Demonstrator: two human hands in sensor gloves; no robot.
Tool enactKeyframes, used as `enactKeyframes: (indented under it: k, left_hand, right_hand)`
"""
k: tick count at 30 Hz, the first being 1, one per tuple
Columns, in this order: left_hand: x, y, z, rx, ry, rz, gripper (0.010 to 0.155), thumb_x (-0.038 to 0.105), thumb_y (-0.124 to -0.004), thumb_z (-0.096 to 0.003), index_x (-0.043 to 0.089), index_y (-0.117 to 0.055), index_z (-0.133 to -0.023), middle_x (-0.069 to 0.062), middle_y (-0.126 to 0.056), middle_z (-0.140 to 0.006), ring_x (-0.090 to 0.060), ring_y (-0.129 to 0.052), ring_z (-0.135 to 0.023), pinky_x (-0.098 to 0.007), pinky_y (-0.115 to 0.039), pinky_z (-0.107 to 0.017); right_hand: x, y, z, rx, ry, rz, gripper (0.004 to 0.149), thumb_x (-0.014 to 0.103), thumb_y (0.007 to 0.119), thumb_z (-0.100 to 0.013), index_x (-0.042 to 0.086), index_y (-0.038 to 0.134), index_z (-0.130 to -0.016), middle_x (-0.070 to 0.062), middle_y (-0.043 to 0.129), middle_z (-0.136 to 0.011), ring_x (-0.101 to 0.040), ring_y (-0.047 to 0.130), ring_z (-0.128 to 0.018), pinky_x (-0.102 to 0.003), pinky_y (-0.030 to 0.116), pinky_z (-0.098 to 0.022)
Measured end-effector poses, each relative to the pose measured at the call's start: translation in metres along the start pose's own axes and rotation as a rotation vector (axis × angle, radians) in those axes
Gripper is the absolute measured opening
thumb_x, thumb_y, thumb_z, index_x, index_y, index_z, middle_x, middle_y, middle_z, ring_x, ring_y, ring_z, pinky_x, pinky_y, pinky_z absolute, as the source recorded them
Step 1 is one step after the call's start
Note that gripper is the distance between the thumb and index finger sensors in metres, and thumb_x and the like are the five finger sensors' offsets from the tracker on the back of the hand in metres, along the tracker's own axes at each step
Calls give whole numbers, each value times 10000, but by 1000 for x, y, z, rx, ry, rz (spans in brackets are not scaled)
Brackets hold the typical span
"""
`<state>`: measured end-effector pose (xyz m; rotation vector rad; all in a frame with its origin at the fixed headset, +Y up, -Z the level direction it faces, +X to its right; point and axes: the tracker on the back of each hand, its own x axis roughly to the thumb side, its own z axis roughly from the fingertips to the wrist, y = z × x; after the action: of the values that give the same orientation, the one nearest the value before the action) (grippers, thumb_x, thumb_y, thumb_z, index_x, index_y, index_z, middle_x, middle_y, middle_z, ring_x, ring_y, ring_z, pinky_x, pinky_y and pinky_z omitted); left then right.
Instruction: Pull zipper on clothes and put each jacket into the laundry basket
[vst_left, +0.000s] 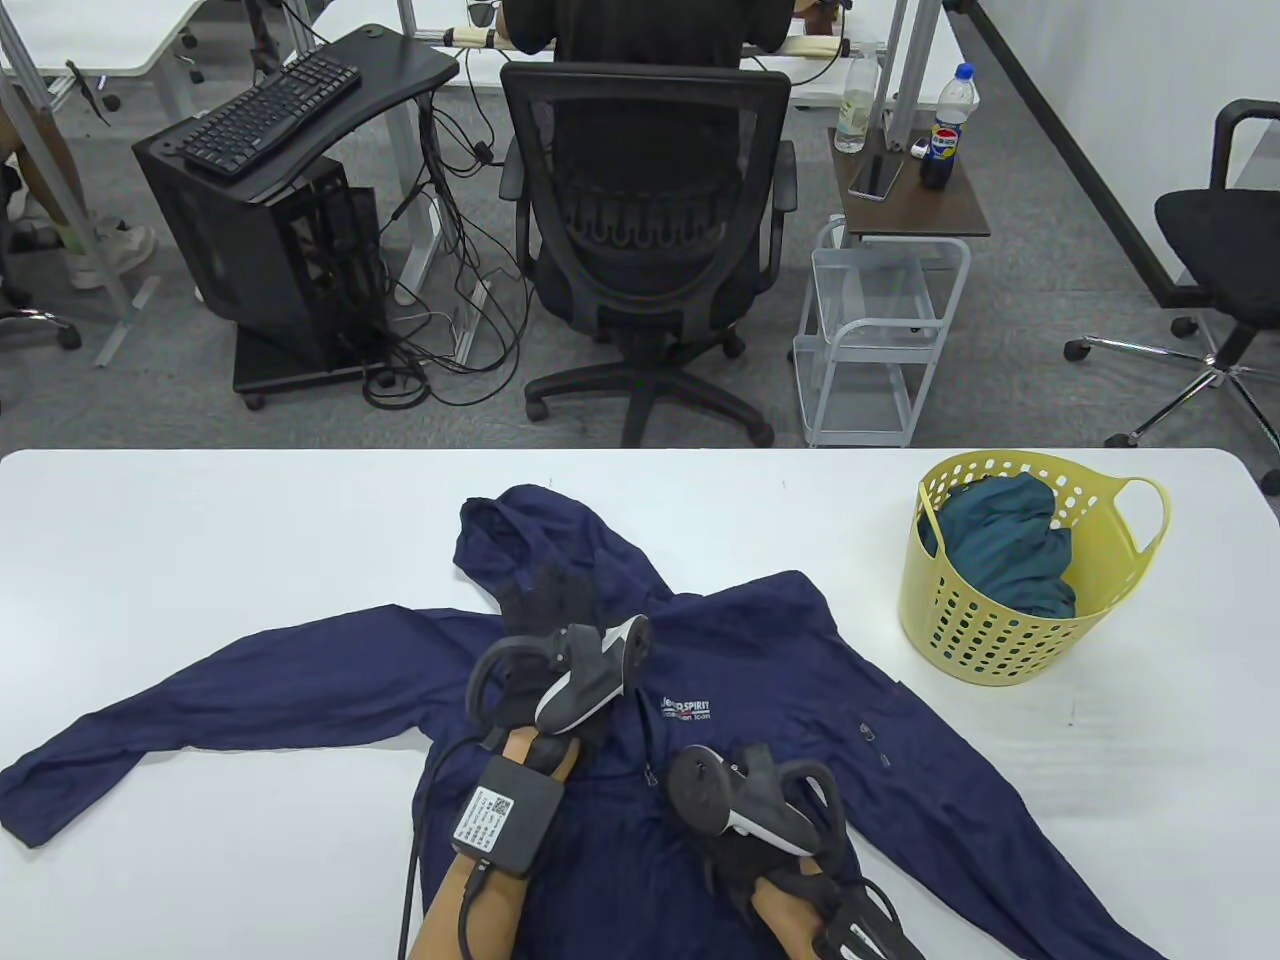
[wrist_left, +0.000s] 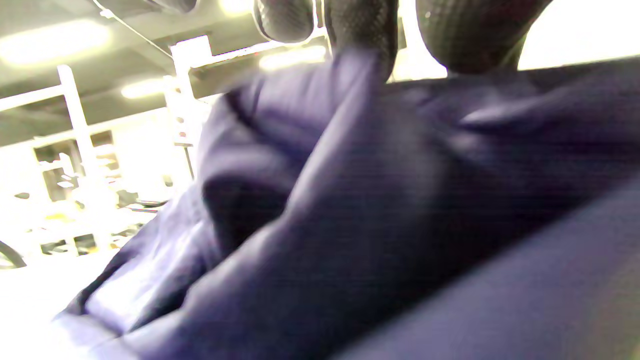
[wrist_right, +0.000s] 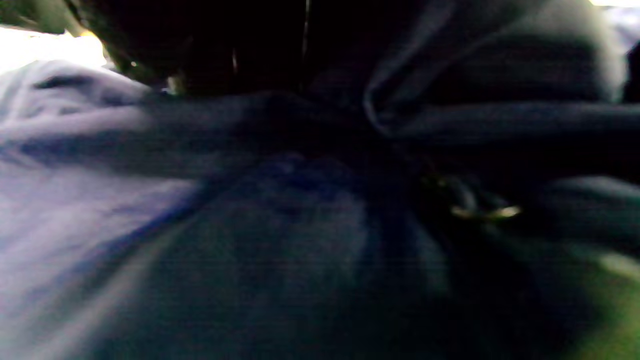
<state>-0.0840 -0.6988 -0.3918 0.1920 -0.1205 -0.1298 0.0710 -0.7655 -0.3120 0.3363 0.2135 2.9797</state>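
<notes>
White table (vst_left: 200, 540) carries everything. Navy jacket (vst_left: 780, 660) lies spread flat at its centre, sleeves out. Yellow laundry basket (vst_left: 1000, 620), beyond the jacket's far-right shoulder, holds a teal garment (vst_left: 1005, 550). Left hand (vst_left: 545, 610) rests at the jacket's collar, fingers (wrist_left: 365, 35) pinching fabric. Right hand (vst_left: 745, 800) on the jacket's chest; grip cannot be told.
</notes>
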Motion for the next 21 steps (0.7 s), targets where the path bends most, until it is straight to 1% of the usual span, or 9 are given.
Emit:
enactKeyframes:
  k: [3, 5, 6, 8, 10, 11, 14, 18, 21]
  left_hand:
    - [13, 15, 21, 6, -97, 114, 443, 424, -769, -389, 597, -797, -796, 144, -713, -1083, -255, -514, -1074, -653, -444, -731]
    - [29, 13, 29, -69, -209, 88, 475, 391, -782, -391, 608, -771, -814, 142, -660, -1113, -258, -463, -1083, -658, -426, -734]
    - [38, 7, 31, -151, -263, 25, 501, 386, -787, -390, 622, -740, -830, 141, -596, -1140, -264, -402, -1092, -664, -397, -736]
    - [49, -5, 32, -253, -295, -98, 515, 391, -789, -391, 637, -708, -836, 151, -492, -1171, -260, -316, -1101, -664, -348, -746]
    - [53, -17, 29, -243, -273, -164, 469, 415, -795, -371, 623, -772, -791, 158, -523, -1160, -254, -339, -1100, -659, -360, -747]
    - [54, -21, 28, -229, -262, -158, 441, 432, -798, -363, 615, -801, -765, 165, -552, -1151, -249, -363, -1100, -655, -372, -748]
    - [50, -27, 22, -169, -205, -102, 394, 456, -815, -339, 565, -855, -716, 171, -671, -1101, -242, -451, -1092, -653, -406, -747]
    - [41, -29, 11, -160, -117, -71, 386, 480, -819, -330, 581, -863, -700, 201, -718, -1073, -224, -498, -1090, -644, -422, -753]
    - [34, -32, 4, -146, -75, -95, 382, 482, -817, -333, 583, -863, -699, 207, -734, -1061, -218, -522, -1084, -640, -438, -750]
  right_hand:
    - [-9, 0, -6, -33, 48, -26, 449, 475, 740, -474, 387, 806, -909, 104, 843, -1023, -238, 844, -922, -483, 680, -684]
    - [-12, -1, -6, -43, 52, -43, 448, 472, 744, -472, 380, 815, -904, 97, 855, -1017, -250, 852, -917, -491, 679, -684]
    - [-13, -2, -4, -64, 47, -52, 446, 468, 748, -471, 372, 823, -900, 85, 869, -1010, -261, 866, -908, -497, 685, -678]
    - [-14, -5, 0, -114, 38, -58, 447, 468, 753, -467, 364, 835, -893, 76, 899, -990, -278, 889, -889, -502, 701, -666]
    - [-15, -11, 7, -184, 31, -62, 447, 472, 756, -463, 363, 842, -888, 75, 922, -967, -277, 912, -867, -504, 718, -652]
    - [-15, -14, 10, -222, 29, -69, 448, 475, 758, -463, 360, 845, -888, 76, 930, -958, -274, 919, -859, -502, 723, -648]
    - [-14, -18, 13, -277, 34, -75, 450, 474, 768, -460, 349, 855, -883, 71, 947, -938, -272, 935, -839, -501, 732, -640]
    - [-6, -12, 10, -225, 24, -30, 447, 471, 766, -458, 346, 865, -875, 69, 959, -923, -271, 936, -838, -504, 730, -640]
    - [2, -13, 14, -204, -26, -4, 442, 465, 769, -457, 350, 870, -872, 69, 957, -924, -276, 916, -858, -516, 712, -651]
